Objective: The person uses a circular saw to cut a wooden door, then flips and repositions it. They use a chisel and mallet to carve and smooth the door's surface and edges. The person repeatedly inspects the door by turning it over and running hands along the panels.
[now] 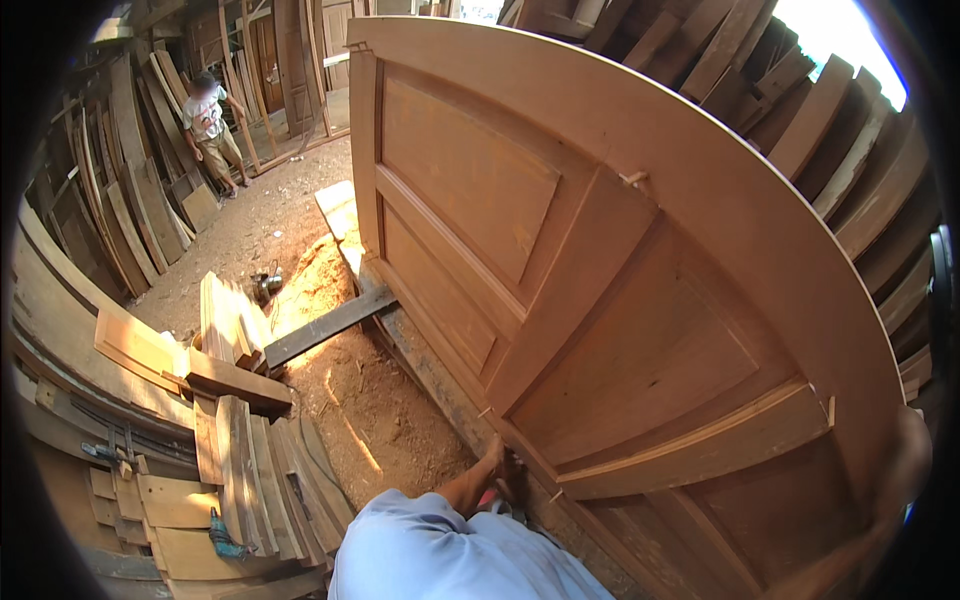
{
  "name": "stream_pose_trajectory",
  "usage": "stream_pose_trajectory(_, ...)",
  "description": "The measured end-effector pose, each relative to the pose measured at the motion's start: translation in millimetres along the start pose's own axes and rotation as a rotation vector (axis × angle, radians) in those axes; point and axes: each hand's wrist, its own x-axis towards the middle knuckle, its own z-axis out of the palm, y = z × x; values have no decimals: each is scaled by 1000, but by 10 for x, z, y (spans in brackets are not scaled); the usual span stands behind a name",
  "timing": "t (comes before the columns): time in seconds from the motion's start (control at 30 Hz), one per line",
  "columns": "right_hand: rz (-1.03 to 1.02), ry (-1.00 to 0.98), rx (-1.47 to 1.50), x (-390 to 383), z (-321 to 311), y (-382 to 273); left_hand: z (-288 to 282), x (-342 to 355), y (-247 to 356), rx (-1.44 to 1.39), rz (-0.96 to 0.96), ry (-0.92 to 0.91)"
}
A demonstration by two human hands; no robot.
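A large brown panelled wooden door (570, 230) stands tilted on its long edge in front of me. Light wooden pegs, such as this peg (632, 180), stick out at its joints. Down at the lower edge, my left hand (493, 462) is closed on the door, its fingers partly hidden. At the far right my right hand (905, 450), somewhat blurred, wraps round the door's outer edge, with the forearm rising from the lower right corner. Beneath the door runs a worn timber beam (430, 365).
A dark plank (330, 325) juts out left from under the door. Stacked boards (255, 470) and a teal power tool (225, 535) lie at lower left. Sawdust (315, 280) heaps by the beam. A person (210, 130) stands at far left. Timber (820, 130) leans behind the door.
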Motion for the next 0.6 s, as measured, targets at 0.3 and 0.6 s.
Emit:
stream_pose_trajectory(0.3,110,-36,76,166,275,-240,401,-285,92,149,31,87)
stream_pose_trajectory(0.6,29,-167,86,303,393,-372,324,-160,168,-168,208,206)
